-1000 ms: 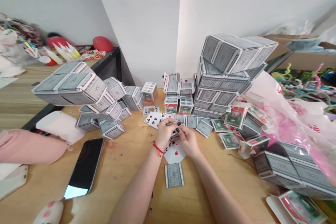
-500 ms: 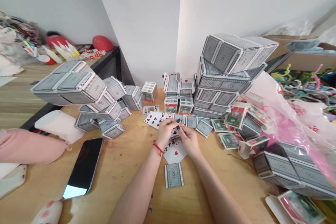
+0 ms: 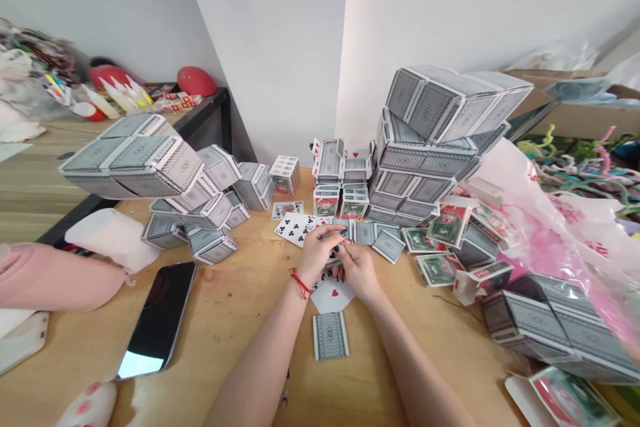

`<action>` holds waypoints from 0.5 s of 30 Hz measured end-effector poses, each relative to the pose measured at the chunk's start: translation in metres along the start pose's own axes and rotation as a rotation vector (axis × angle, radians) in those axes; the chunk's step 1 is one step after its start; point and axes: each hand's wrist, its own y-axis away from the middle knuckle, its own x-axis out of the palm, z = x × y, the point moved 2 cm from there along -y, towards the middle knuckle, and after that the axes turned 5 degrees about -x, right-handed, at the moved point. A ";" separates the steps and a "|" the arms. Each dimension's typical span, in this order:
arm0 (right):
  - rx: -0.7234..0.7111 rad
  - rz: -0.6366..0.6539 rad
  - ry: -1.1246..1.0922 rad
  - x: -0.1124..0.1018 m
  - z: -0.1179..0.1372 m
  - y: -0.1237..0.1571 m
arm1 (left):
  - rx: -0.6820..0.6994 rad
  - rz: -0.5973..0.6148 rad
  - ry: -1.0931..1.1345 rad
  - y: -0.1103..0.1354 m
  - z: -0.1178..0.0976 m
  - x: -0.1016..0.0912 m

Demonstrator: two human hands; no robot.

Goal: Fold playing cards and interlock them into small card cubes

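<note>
My left hand (image 3: pixel 315 255), with a red string at the wrist, and my right hand (image 3: pixel 358 268) meet over the wooden table (image 3: pixel 240 320). Both are closed, fingers pinched on a small bunch of playing cards (image 3: pixel 332 255) held between them. Under the hands lies a face-up ace of hearts (image 3: pixel 334 295). A face-down card (image 3: pixel 330 335) lies nearer to me. More face-up cards, among them clubs (image 3: pixel 296 227), are spread just beyond my fingers.
Structures made of grey-backed cards stand at left (image 3: pixel 145 167) and at back right (image 3: pixel 435 133). Card boxes (image 3: pixel 450 240) litter the right side beside a pink plastic bag (image 3: pixel 550 227). A black phone (image 3: pixel 156 317) lies at left, near a pink sleeve (image 3: pixel 50 277).
Both hands stay at the same spot; the fingers have shifted slightly on the held cards. The view has drifted a little.
</note>
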 end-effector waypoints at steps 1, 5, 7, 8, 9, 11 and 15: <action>-0.006 -0.006 0.009 0.000 0.000 0.000 | -0.012 0.014 0.021 0.000 0.000 0.000; -0.100 -0.065 0.108 -0.001 0.005 0.000 | -0.088 0.076 0.154 0.001 -0.002 0.003; -0.118 -0.099 0.152 -0.001 0.008 0.001 | -0.108 0.076 0.210 0.001 -0.002 0.004; -0.105 -0.102 0.156 -0.002 0.008 0.001 | -0.108 0.067 0.234 0.000 -0.001 0.004; -0.086 -0.096 0.146 -0.002 0.008 0.000 | -0.101 0.056 0.256 -0.001 0.000 0.004; -0.056 -0.071 0.104 -0.001 0.008 0.000 | -0.083 0.024 0.296 -0.003 0.002 0.003; -0.041 -0.121 0.048 -0.001 0.008 -0.001 | -0.038 -0.010 0.292 -0.006 0.005 0.001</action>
